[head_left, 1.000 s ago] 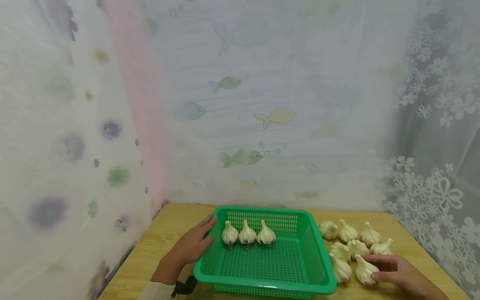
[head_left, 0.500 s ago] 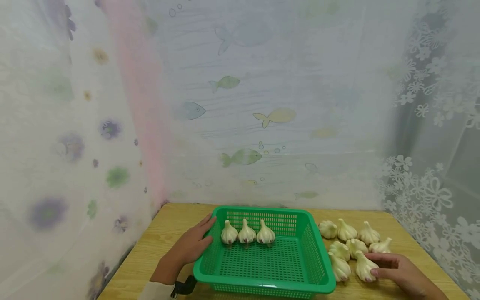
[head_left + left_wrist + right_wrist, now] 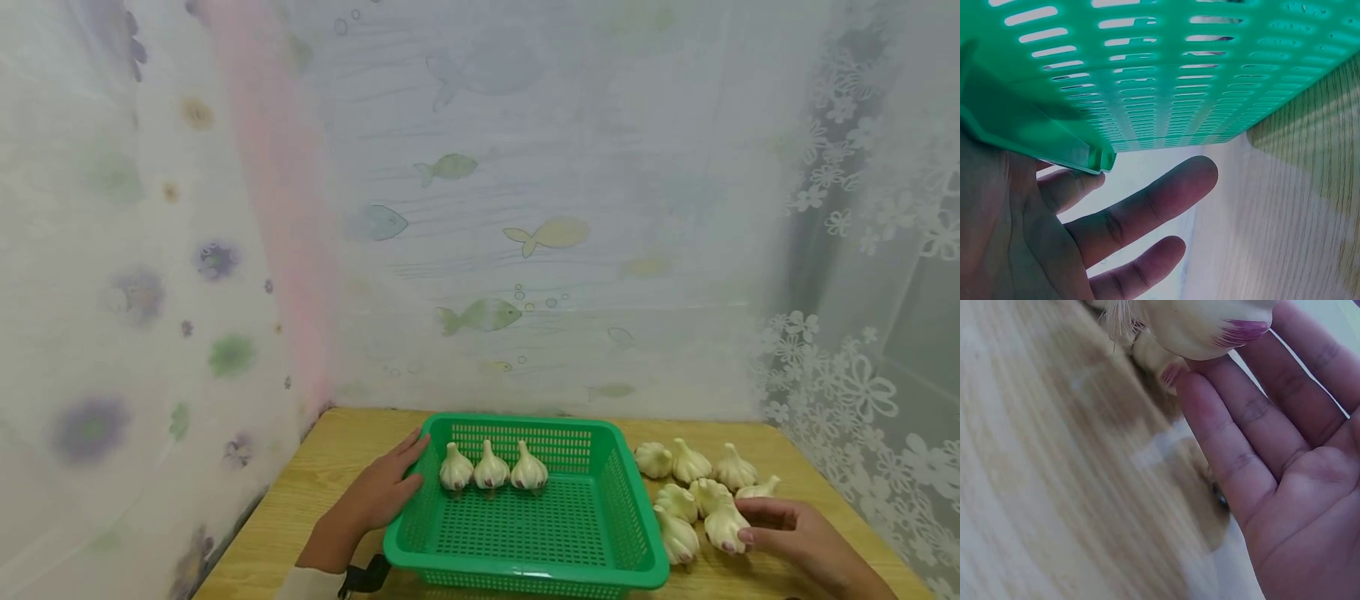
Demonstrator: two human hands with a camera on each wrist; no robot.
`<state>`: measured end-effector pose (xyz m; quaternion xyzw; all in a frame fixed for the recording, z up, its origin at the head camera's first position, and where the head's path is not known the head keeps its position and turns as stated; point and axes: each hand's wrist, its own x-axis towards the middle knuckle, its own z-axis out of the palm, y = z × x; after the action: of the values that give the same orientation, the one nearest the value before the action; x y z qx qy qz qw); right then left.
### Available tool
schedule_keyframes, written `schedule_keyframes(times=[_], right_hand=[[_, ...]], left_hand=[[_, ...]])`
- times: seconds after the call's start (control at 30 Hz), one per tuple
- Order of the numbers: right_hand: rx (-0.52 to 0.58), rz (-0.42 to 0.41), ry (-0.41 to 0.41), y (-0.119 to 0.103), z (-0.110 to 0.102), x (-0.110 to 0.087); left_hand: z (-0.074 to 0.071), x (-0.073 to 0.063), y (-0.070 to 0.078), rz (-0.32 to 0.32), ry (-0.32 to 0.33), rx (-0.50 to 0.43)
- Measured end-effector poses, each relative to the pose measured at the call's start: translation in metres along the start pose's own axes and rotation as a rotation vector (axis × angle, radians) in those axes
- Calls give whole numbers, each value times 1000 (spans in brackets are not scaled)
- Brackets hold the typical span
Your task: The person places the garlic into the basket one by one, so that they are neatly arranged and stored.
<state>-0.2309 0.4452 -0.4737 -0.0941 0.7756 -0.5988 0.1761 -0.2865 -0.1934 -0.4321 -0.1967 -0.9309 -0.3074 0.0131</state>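
A green plastic basket [image 3: 633, 508] stands on the wooden table [image 3: 330, 467] with three garlic bulbs [image 3: 491, 471] in a row at its far side. My left hand [image 3: 393, 483] rests flat against the basket's left wall, fingers straight; from the left wrist view the basket [image 3: 1166, 75] sits just above my left hand [image 3: 1147, 219]. To the right of the basket lie several loose garlic bulbs [image 3: 690, 462]. My right hand [image 3: 753, 527] holds one garlic bulb [image 3: 722, 525] at its fingertips. The right wrist view shows that garlic bulb [image 3: 1204, 322] against the fingers of my right hand [image 3: 1254, 437].
Sheer printed curtains [image 3: 487, 250] close in the table at the back and on both sides. Bare wood [image 3: 757, 579] shows in front of the loose bulbs and left of the basket.
My right hand has taken hold of the nearest loose bulb and drawn it slightly up and to the left. The left hand and the basket have stayed put.
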Motion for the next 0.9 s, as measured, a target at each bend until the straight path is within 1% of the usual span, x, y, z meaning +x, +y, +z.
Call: schedule_keyframes(times=[0.17, 0.33, 0.4, 0.63, 0.73, 0.9], right_hand=[[-48, -26, 71, -10, 2, 0], [-80, -83, 81, -23, 3, 2], [-109, -100, 91, -30, 4, 3], [-227, -141, 175, -53, 10, 10], [-263, -166, 183, -64, 13, 14], [-276, -194, 184, -82, 17, 19]], left_hand=[[1, 1, -2, 0, 0, 6], [1, 2, -2, -8, -4, 3], [1, 2, -2, -6, -4, 0], [0, 0, 0, 9, -4, 3], [-1, -1, 1, 7, -7, 3], [-1, -1, 3, 3, -15, -4]])
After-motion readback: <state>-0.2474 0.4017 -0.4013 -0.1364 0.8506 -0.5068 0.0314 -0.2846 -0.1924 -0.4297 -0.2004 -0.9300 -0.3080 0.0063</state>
